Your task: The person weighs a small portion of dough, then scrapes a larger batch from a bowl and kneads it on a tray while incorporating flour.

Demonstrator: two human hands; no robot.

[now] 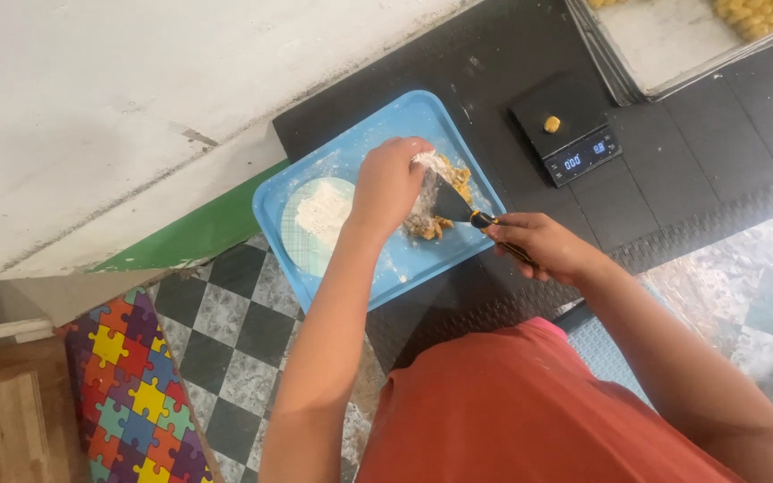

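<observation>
1. My left hand [388, 183] is down on the dough lump [440, 201], fingers curled together and pressing on its floury top; fingertips are hidden against the dough, so how deep they sink I cannot tell.
2. My right hand [543, 246] has its fingers clamped round the black and yellow handle of a scraper [454, 207]; the metal blade sits against the right side of the dough.
3. The dough is on the blue tray [378, 125], right of centre, ragged and yellowish with flour on it.
4. Handling, my read: soft, sticky and crumbly, light, and it would tear if pinched at an edge. Better cupped from above or lifted from under with the blade.
5. A pile of white flour [322, 210] on a pale round disc lies on the same tray, just left of the dough, with loose flour dusted around.
6. The tray rests on a black mat [673, 170] serving as the surface, low at floor level.
7. On the mat, well right of the tray, is a black scale [565, 130] with a small yellow ball [551, 123] on its plate.
8. Top right: a metal baking tray [673, 45] with more yellow balls, partly cut off.
9. Room: checkered floor [243, 322], a colourful puzzle mat [136, 394] at lower left, a white wall with a green strip at its base.
</observation>
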